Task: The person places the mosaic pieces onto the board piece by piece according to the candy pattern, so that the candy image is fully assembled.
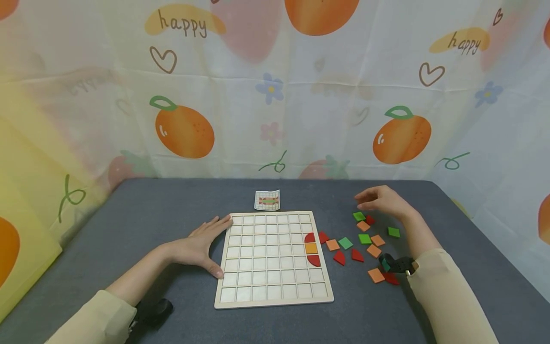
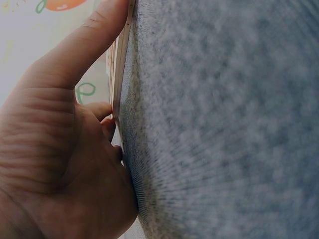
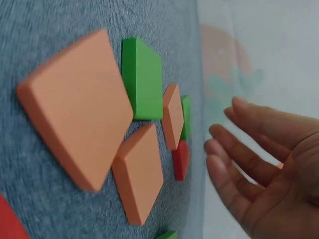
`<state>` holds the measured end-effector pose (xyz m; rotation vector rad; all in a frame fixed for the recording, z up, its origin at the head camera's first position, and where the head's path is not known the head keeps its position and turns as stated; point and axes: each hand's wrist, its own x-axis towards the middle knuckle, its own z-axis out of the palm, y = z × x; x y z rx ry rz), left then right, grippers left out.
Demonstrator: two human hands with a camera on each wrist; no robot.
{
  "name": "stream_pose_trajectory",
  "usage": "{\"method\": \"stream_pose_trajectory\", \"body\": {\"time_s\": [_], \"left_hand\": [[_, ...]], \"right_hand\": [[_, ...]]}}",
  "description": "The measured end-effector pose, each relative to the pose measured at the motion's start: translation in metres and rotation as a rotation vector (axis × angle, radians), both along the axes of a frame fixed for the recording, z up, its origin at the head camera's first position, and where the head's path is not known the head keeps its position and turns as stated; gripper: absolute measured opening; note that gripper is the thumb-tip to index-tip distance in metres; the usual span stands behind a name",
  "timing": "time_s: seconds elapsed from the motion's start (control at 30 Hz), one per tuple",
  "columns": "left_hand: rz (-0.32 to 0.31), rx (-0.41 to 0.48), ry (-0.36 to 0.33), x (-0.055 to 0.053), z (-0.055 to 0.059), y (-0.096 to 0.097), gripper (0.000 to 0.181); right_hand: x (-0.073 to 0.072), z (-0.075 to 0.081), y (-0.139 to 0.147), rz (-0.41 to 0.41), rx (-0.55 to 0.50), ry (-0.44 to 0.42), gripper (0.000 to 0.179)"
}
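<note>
- The left hand (image 1: pixel 195 246) lies along the left edge of the pale wooden board with a grid of square cells (image 1: pixel 258 278), thumb and fingers spread wide, fingertips at its far left corner and thumb lower on that edge
- The right hand (image 1: pixel 382 199) hangs over the far right part of the dark grey-blue worktop (image 1: pixel 180 310), its fingers parted from each other and loosely bent, with no piece showing in them
- The board sits at the middle of the worktop, nearer its front edge than the small white card with a printed coloured pattern (image 1: pixel 267 200), which lies just beyond the board's far edge
- By the board's right edge, a yellow-orange square tile (image 1: pixel 311 248) fills a cell between two red round-edged pieces (image 1: pixel 314 260), one on the far side, one on the near
- Between the board's right edge and the worktop's right edge lie scattered pale orange square tiles (image 1: pixel 375 275), green square tiles (image 1: pixel 393 232) and red wedge-shaped pieces (image 1: pixel 357 255)
- Nearest the right hand are a green tile, a red piece and an orange tile, grouped close together
</note>
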<state>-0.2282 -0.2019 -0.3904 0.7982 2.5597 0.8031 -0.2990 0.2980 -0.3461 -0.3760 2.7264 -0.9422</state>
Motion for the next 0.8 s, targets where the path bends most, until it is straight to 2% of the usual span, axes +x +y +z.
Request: {"method": "stream_pose_trajectory", "body": {"time_s": [0.2,0.53,0.8], "left_hand": [[0.004,-0.004,-0.002,0.000,0.000,0.000,0.127],[0.010,-0.009,-0.007,0.000,0.000,-0.001,0.127],[0.010,-0.007,-0.003,0.000,-0.001,0.000,0.127]], "right_hand": [[0.000,-0.003,0.009,-0.002,0.074,-0.042,0.045],[-0.002,-0.002,0.021,0.026,0.058,-0.154,0.045],[-0.001,-0.003,0.020,0.024,0.097,-0.149,0.031]]}}
